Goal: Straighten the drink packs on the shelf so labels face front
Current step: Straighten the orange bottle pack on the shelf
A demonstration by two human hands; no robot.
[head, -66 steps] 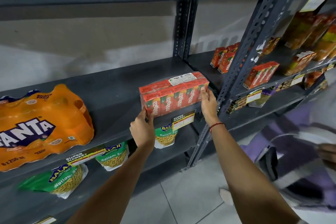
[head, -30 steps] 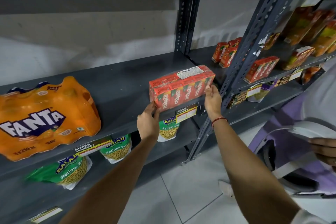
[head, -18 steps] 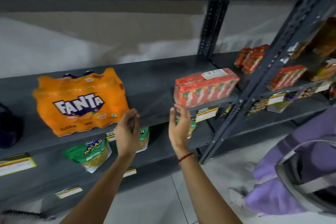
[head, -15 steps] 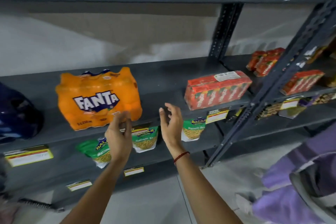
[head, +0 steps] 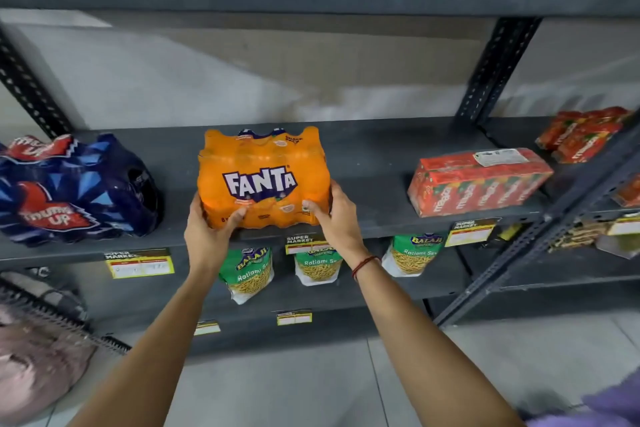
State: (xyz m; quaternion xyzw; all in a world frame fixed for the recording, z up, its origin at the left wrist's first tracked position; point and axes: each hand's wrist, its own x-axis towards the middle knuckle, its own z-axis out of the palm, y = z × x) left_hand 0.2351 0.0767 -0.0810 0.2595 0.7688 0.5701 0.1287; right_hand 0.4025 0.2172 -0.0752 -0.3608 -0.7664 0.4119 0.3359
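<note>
A: Two hands on it now! The left hand [head: 207, 236] has the lower left corner of the Fanta pack [head: 261, 180], the right hand [head: 337, 218] has the lower right corner, fingers wrapped round the front edge and thumbs pressing the shrink-wrap.

B: So both are clamped on the same pack. Where does it sit?

A: Mid-span on the grey shelf [head: 363, 163], right at the front lip, between the blue Thums Up pack [head: 72, 191] on the left and the red juice carton pack [head: 478, 184] on the right, well apart from both.

B: And the label?

A: Logo faces out, nearly square to us. The pack's long side runs left to right along the shelf edge, so the hands sit at opposite ends of that axis, with the pack straight ahead and just above the wrists.

B: Which hand does the work, then?

A: Neither is closer; they're level. I'd judge any last correction is a small twist: one hand nudges its end back while the other draws forward. The bottom edge looks slightly raised or overhanging the lip, though I can't tell which.

B: Risk?

A: Soft wrap, heavy bottles. Pull too far forward and it could tip off the lip.
</note>
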